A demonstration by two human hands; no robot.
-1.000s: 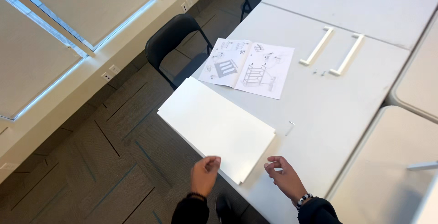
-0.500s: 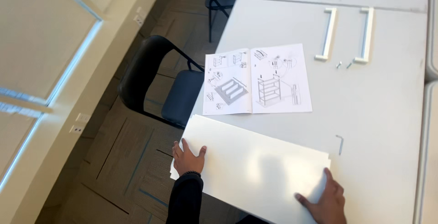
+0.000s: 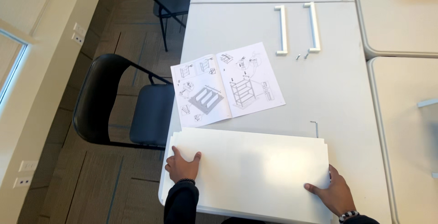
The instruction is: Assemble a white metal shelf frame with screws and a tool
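Panel [image 3: 255,174] lying flat across the near edge of the worktop [image 3: 346,96], long side toward the body, just below the open instruction booklet [image 3: 226,83] and with the little hex key [image 3: 315,128] at its far right corner. Left hand [image 3: 182,164] spread flat on the left end, fingers [image 3: 174,153] open and pressing down; right hand [image 3: 335,193] cupping the right end, fingers curled round the edge. Best kept level and fully on the worktop, square to the edge, clear of the key; two white handles [image 3: 296,28] and screws [image 3: 301,56] well apart, so no worry there. Compared with half a second back: panel swung nearly parallel with the worktop edge, hands in the same spots at the two ends.
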